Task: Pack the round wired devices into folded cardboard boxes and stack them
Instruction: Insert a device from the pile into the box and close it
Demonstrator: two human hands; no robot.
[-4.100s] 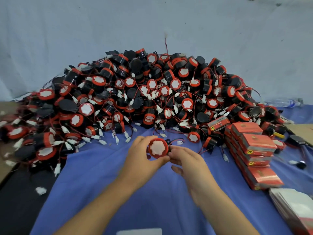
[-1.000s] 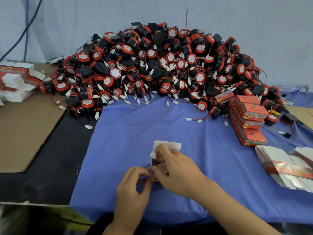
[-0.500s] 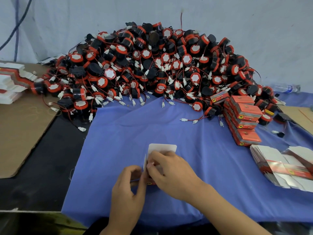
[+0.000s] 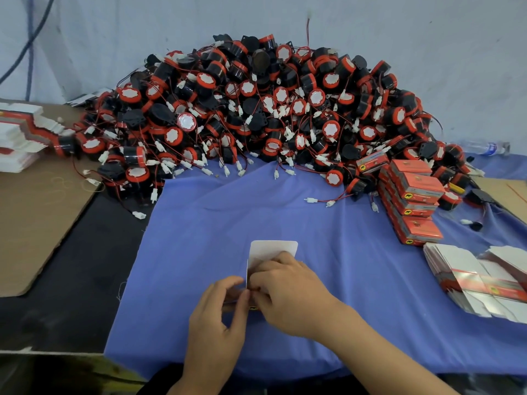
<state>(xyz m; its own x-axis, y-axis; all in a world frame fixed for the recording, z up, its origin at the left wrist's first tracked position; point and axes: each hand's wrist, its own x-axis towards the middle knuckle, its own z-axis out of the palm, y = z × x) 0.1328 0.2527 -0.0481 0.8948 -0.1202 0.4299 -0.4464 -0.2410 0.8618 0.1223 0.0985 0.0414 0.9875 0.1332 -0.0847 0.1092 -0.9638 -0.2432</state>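
Your left hand (image 4: 216,317) pinches the near-left edge of the cardboard box (image 4: 273,250) between thumb and fingers. Your right hand (image 4: 288,295) curls over it, gripping, so only the white flap shows beyond your fingers. Well beyond lies the device pile (image 4: 271,109); far right, the packed boxes (image 4: 413,201) are stacked.

Boxing on the blue cloth (image 4: 356,275).
We see left hand (image 4: 219,317) and right hand (image 4: 288,292) holding one box (image 4: 273,248); device pile (image 4: 271,109) behind.
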